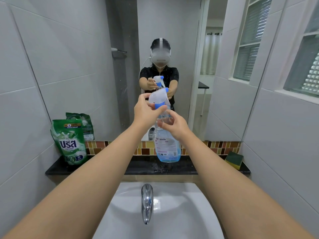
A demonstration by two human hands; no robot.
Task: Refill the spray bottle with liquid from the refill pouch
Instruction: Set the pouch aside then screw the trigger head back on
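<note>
A clear spray bottle [167, 149] with a little blue liquid at its bottom stands on the black ledge [96, 167] behind the sink. Its white and blue trigger head [158, 97] sits on top. My left hand [146, 112] grips the blue collar of that head. My right hand [174, 125] is wrapped around the bottle's neck just below. A green refill pouch [69, 141] stands upright at the left end of the ledge, leaning on the wall, apart from both hands.
A white sink [181, 214] with a chrome tap [147, 202] lies below my arms. A yellow and green sponge [234, 160] rests at the ledge's right end. The mirror [86, 66] above the ledge reflects me, the bottle and the pouch. Tiled walls close in on both sides.
</note>
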